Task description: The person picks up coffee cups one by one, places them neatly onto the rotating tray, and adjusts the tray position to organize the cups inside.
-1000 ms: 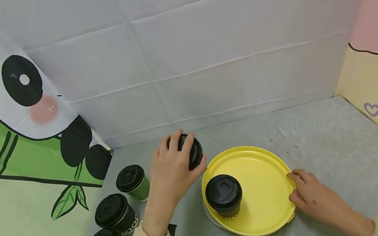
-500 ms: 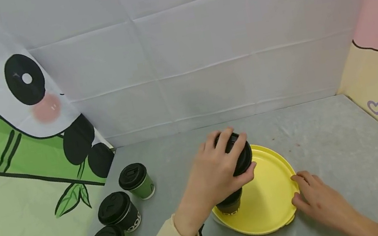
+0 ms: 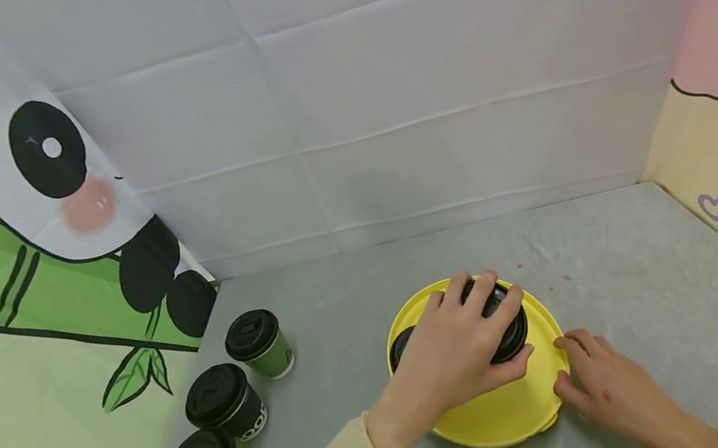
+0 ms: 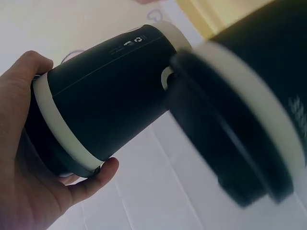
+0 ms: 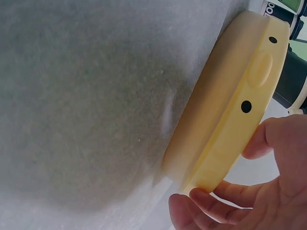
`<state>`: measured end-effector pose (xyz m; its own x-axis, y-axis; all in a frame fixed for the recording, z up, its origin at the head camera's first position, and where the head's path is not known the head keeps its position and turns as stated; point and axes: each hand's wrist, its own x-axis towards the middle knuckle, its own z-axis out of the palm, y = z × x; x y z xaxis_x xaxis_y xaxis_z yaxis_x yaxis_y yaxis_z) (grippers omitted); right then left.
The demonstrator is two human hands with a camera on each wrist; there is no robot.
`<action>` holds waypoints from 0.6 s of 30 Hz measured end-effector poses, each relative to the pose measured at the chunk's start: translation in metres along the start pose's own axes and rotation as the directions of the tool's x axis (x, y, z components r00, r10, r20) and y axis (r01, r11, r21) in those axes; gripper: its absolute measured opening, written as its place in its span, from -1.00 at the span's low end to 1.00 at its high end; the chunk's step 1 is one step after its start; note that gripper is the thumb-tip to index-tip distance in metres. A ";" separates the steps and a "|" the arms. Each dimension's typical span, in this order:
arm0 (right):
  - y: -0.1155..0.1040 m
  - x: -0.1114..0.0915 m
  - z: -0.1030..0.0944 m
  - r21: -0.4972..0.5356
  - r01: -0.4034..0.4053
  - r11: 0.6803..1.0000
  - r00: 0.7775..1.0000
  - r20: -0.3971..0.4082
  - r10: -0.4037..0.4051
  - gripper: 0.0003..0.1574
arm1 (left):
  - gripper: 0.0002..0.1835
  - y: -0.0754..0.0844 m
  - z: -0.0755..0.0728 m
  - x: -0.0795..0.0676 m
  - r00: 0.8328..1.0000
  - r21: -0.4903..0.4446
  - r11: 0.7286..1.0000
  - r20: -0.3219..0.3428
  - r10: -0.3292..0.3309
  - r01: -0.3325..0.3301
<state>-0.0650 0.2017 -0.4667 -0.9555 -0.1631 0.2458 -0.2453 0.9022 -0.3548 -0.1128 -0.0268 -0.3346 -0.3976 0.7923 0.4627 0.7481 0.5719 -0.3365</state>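
The dark cup [image 4: 105,100] is gripped around its lid [image 3: 514,334] by the left hand [image 3: 456,347], presumably to leave the base free, over the yellow tray [image 3: 501,417], whose rim is pinched by the right hand [image 3: 610,380], apparently for steadiness. Three lidded cups [image 3: 220,397] are stood farther left.

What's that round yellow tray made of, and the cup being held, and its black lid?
Yellow tray: probably plastic, smooth with a slight sheen; its side has a moulded bump.

Held cup: likely paper or card, mostly matte, with a straight seam line and a printed recycling mark.

Black lid: looks like plastic, stiff and a bit shiny, catching light.
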 end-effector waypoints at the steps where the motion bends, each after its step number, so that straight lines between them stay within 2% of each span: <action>1: 0.000 0.001 0.000 0.003 -0.001 1.000 1.000 0.000 0.001 -0.55 | -0.41 0.002 0.001 0.000 1.000 0.006 1.000 0.010 0.008 -0.008; 9: -0.001 0.001 0.001 0.006 0.007 1.000 1.000 -0.013 -0.007 -0.59 | -0.40 0.019 0.007 -0.005 0.995 0.045 0.997 0.080 0.066 -0.070; 18: 0.000 -0.003 0.003 -0.024 0.061 0.998 0.992 -0.107 -0.063 -0.62 | -0.39 0.033 0.018 -0.014 0.990 0.009 0.996 0.117 0.083 -0.085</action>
<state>-0.0630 0.2010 -0.4696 -0.9152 -0.1759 0.3627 -0.2987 0.9000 -0.3173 -0.0923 -0.0151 -0.3663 -0.3932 0.8565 0.3343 0.7743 0.5045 -0.3821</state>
